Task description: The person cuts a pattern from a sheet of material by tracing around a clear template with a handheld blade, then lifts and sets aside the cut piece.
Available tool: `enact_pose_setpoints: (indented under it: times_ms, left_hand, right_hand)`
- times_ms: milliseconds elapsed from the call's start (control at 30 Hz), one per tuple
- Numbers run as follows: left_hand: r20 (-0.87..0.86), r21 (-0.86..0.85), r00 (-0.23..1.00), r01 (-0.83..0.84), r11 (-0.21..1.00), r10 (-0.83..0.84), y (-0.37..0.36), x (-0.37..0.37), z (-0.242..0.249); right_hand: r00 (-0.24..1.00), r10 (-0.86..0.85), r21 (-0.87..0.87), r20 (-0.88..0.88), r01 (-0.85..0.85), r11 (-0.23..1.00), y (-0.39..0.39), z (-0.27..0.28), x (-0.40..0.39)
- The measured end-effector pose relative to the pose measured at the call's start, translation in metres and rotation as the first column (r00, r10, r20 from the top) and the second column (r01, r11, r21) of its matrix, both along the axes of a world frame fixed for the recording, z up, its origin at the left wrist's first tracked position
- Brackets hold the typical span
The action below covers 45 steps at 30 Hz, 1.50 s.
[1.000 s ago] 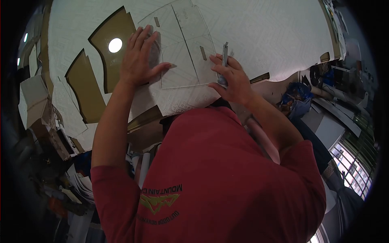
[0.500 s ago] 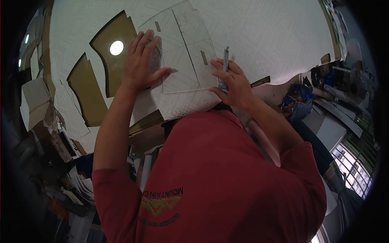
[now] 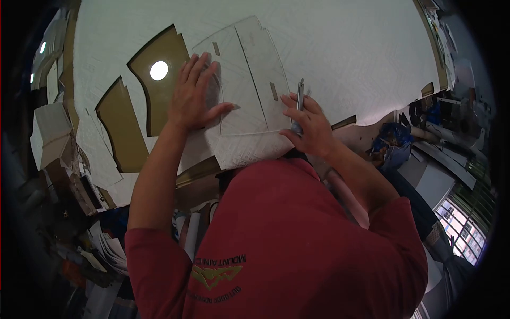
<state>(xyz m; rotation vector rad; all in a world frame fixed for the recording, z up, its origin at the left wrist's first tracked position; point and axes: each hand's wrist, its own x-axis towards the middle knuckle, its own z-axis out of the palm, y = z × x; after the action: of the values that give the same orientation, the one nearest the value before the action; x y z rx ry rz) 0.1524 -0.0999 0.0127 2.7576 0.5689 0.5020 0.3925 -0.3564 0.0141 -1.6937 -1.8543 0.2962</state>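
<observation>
Clear template [image 3: 248, 82] partly beneath the splayed left hand [image 3: 194, 100], right hand [image 3: 312, 125] curled around a slim metal-tipped tool [image 3: 300, 97].

Before us, a template [image 3: 241, 85] lies on a sheet [image 3: 350, 64].
Our left hand [image 3: 191, 103] lies across the template's left edge; our right hand [image 3: 312, 125], with a knife [image 3: 300, 101] in it, is at the right edge. To the left of our left hand are two gaps [image 3: 167, 103] in the sheet, side by side, the outer one nearer us. Beyond the sheet, a box [image 3: 56, 125] stands far left and a bag [image 3: 393, 141] lies right.
</observation>
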Motion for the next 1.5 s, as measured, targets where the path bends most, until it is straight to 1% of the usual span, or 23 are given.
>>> enact_pose_setpoints:
  times_ms: [33,500,767,1000,1133,1333,1500]
  left_hand:
    - [0.007,-0.018,1.000,0.006,1.000,-0.006,-0.001,0.000,0.001]
    - [-0.031,-0.022,1.000,-0.006,1.000,0.005,-0.002,0.000,0.001]
    - [-0.088,0.007,0.996,-0.025,1.000,0.026,-0.003,0.000,0.003]
    - [-0.065,0.006,0.998,-0.017,1.000,0.017,-0.001,0.000,0.002]
    - [-0.060,0.018,0.998,-0.014,1.000,0.015,-0.002,0.000,0.003]
    - [-0.069,0.009,0.998,-0.010,1.000,0.011,-0.003,0.000,0.002]
    - [-0.050,0.033,0.999,0.000,0.999,0.002,-0.003,0.003,0.003]
  right_hand:
    - [1.000,0.002,0.018,0.009,-0.002,1.000,0.002,0.001,0.001]
    - [1.000,-0.005,0.004,0.008,0.005,1.000,-0.001,-0.003,0.000]
    - [1.000,-0.002,0.010,-0.005,0.002,1.000,-0.001,-0.002,-0.001]
    - [1.000,0.013,0.042,0.006,-0.013,0.999,0.002,0.002,-0.001]
    - [1.000,0.011,0.037,0.014,-0.012,0.999,0.002,0.003,-0.001]
    - [1.000,-0.013,0.007,-0.018,0.013,1.000,-0.002,-0.001,-0.002]
    - [1.000,0.012,0.002,0.023,-0.012,1.000,0.001,0.009,-0.004]
